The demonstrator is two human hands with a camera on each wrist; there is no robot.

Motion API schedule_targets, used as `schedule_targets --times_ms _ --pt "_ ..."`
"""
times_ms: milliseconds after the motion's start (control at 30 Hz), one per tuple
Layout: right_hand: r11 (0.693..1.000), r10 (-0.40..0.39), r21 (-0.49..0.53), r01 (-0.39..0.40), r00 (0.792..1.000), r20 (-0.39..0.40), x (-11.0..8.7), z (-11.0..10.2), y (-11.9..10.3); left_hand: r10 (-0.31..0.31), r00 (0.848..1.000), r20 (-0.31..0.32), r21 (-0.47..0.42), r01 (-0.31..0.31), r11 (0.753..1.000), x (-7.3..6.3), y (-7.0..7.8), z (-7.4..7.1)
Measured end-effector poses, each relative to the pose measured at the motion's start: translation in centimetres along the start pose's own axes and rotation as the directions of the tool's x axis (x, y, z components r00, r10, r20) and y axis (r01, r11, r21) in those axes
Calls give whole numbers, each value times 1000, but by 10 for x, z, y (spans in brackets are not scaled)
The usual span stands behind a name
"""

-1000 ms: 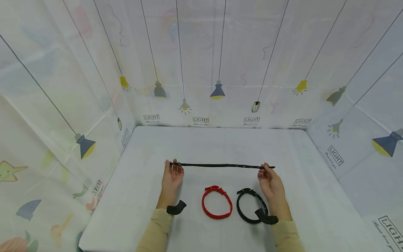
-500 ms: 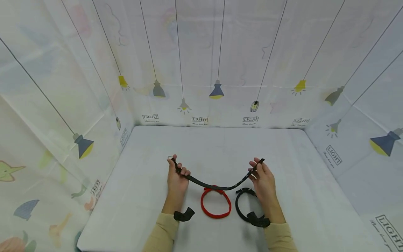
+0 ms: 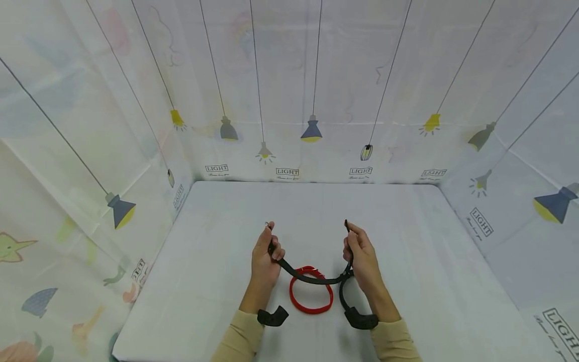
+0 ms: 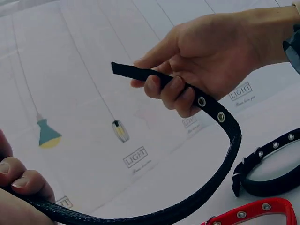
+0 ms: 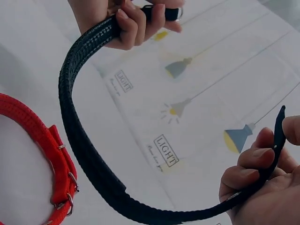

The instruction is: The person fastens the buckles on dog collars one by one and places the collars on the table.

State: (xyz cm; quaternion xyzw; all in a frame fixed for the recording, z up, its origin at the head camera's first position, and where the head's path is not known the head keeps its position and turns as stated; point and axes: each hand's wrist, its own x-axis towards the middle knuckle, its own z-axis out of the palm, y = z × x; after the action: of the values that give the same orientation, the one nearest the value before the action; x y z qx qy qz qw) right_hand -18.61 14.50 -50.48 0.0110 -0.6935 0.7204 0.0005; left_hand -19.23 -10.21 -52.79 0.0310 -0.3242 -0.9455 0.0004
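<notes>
Both hands hold up a black collar [image 3: 312,281], its strap sagging in a U between them. My left hand [image 3: 266,259] grips the buckle end, where a metal ring [image 5: 180,14] shows past the fingers. My right hand [image 3: 364,259] pinches the strap near its tip; metal eyelets [image 4: 221,116] run along that end in the left wrist view. Below the strap, a red collar [image 3: 312,311] lies fastened in a loop on the table. To its right rests a second black collar [image 4: 269,187], also looped, partly hidden in the head view by the right wrist's camera strap.
The white table [image 3: 217,211] is enclosed by hanging cloths [image 3: 289,90] printed with lamps. A black wrist camera mount [image 3: 273,316] sits on the left wrist, and another mount [image 3: 360,319] on the right.
The hands have come closer together from wide apart. The held collar, stretched straight a second ago, now bends down in a U. The collars on the table have not moved.
</notes>
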Motion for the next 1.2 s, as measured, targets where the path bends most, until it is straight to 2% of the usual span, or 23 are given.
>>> schedule_targets --times_ms 100,267,500,700,967,1200 --pt "1000 14 18 -15 1000 10 -2 5 -4 2 1000 15 105 -4 994 -5 -5 4" --pt "1000 4 10 -4 1000 30 -5 9 -10 -3 999 55 187 -7 982 -8 -8 13" --pt "993 -75 -87 82 994 76 -10 16 -21 5 998 56 207 -16 978 -10 -10 25" --pt "972 -101 -200 123 988 114 -14 22 -22 -22 999 32 209 14 978 -17 -17 29" --pt "956 -139 -237 174 978 157 -18 28 -22 -43 997 68 286 22 958 -22 -17 31" --pt "947 -147 -258 190 973 177 -18 31 -24 -54 995 83 303 26 953 -22 -19 29"
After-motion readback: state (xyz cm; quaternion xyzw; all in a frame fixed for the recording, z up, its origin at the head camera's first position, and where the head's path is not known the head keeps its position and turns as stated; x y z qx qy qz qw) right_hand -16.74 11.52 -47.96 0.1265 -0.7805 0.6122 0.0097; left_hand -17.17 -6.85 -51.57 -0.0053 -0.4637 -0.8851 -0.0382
